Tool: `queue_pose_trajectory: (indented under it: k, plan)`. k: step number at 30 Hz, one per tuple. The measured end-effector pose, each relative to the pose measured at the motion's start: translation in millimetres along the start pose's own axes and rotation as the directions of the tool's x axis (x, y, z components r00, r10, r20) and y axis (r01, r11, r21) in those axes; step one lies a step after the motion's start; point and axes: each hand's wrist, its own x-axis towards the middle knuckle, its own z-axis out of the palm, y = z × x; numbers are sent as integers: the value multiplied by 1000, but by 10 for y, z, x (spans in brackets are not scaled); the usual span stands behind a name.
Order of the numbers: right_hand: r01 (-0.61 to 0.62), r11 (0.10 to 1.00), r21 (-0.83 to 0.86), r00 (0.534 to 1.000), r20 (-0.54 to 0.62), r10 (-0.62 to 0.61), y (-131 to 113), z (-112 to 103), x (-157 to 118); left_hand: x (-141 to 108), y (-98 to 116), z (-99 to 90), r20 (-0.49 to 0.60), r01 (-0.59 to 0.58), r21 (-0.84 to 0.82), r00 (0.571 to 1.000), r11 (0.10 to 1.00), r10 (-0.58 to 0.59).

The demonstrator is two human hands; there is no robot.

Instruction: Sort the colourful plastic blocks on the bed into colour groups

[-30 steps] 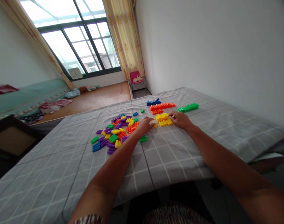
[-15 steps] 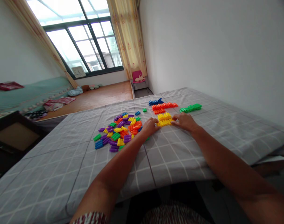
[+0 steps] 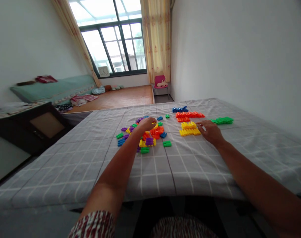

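Note:
My left hand [image 3: 147,124] hovers over a mixed pile of small plastic clip-like pieces in purple, yellow, orange, green and blue. Its fingers are loosely bent and apart just above a yellow piece [image 3: 155,126], and part of the pile is hidden under the hand and forearm. At the right end of the yellow pieces [image 3: 189,132], set in two rows, is my right hand [image 3: 210,130]. Its thumb and fingers are slightly parted, with the fingertips close to or touching that end; the exact contact is unclear.
Beyond the yellow rows lie orange rows [image 3: 190,114] and a blue row [image 3: 180,109]. A green row [image 3: 222,120] sits farther right, by the wall. A loose green piece [image 3: 167,143] rests nearer me on the checked cloth [image 3: 190,165].
My left hand has left the yellow rows and moved left over the pile. My right hand stays at their right end, its fingers looser. The camera view has turned left.

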Motion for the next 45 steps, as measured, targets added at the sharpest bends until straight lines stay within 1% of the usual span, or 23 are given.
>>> queue_pose_trajectory:
  k: [3,6,9,12,14,16,19,20,21,23,25,26,27,28,30,32,33,34,36,38,39,41,45]
  plan:
    - [59,998,24,998,5,-59,-174,57,6,-163,-386,-33,65,27,-43,998,999,-24]
    - [205,976,81,974,79,-211,-543,111,94,-278,-596,-4,114,-7,-121,993,993,20]
    - [340,929,148,917,167,-362,-1015,225,315,-332,-654,11,105,-15,-137,994,990,29]
    - [381,911,159,884,224,-410,-1409,449,630,-358,-665,39,60,16,-141,998,990,-8]
    - [391,909,144,870,265,-416,-1573,632,840,-373,-678,76,-21,70,-154,997,986,-74]
    - [395,909,131,847,330,-416,-1661,788,1014,-386,-689,111,-89,128,-169,986,977,-144]
    - [396,909,134,798,439,-412,-1703,889,1180,-388,-675,128,-144,147,-190,974,971,-175]
    - [390,910,142,792,452,-411,-1701,883,1209,-383,-660,126,-166,146,-210,969,967,-182]
    - [374,915,153,799,448,-401,-1692,863,1226,-376,-641,123,-190,148,-236,962,960,-195]
    - [290,938,188,849,402,-343,-1650,796,1228,-357,-597,125,-227,155,-296,947,942,-227]
    - [131,963,237,912,351,-211,-1571,720,1193,-339,-559,142,-241,145,-339,942,929,-235]
    - [38,962,270,928,349,-134,-1517,684,1164,-332,-546,155,-239,133,-351,944,927,-226]
    - [-55,952,302,926,372,-64,-1457,649,1131,-327,-540,170,-233,123,-356,948,926,-215]
    - [-140,936,323,908,419,-9,-1391,613,1097,-324,-541,185,-224,117,-352,953,929,-205]
    - [-236,916,325,834,551,19,-1256,530,1036,-323,-561,208,-200,121,-318,961,940,-192]
    - [-227,931,285,762,647,-12,-1139,431,1007,-323,-595,221,-183,136,-262,965,955,-188]
    - [-198,945,261,749,662,-25,-1095,381,1008,-323,-612,225,-180,141,-239,966,961,-187]
    - [-165,957,240,756,654,-33,-1064,337,1018,-323,-628,228,-179,145,-225,966,964,-187]
    - [-95,973,210,808,587,-47,-1045,284,1057,-319,-646,235,-178,148,-218,966,965,-188]
    - [-1,982,189,858,504,-96,-1078,302,1102,-313,-645,247,-173,154,-209,966,966,-192]
    - [52,982,180,871,472,-133,-1108,339,1121,-310,-639,254,-175,156,-197,966,968,-191]
    - [127,980,155,875,448,-185,-1175,450,1149,-303,-620,267,-189,151,-168,965,974,-182]
    - [173,976,133,853,474,-216,-1275,660,1174,-295,-578,287,-228,88,-175,965,981,-127]
